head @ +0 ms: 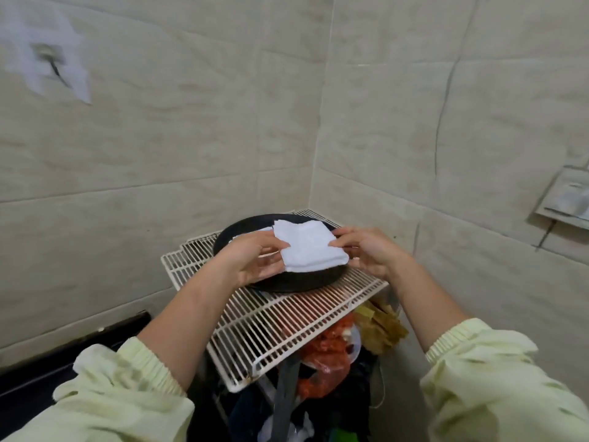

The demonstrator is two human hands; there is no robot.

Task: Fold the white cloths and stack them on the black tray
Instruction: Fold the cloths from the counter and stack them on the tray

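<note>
Pinching white cloth [310, 248] sides | left hand [251, 261], right hand [366, 250] fingers | black tray [242, 232] partly hidden

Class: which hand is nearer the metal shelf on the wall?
Right. The right hand pinches the cloth on the side towards the shelf; the left hand holds its far side.

Pinching a folded white cloth [310, 248] by its side edges, left hand [253, 261] on one and right hand [366, 250] on the other, over a round black tray [302, 280] (touching it or not, hard to tell). Tray set on a white wire rack [287, 323] in a tiled corner [382, 122]. Beneath the rack, a red plastic bag [328, 349].
</note>
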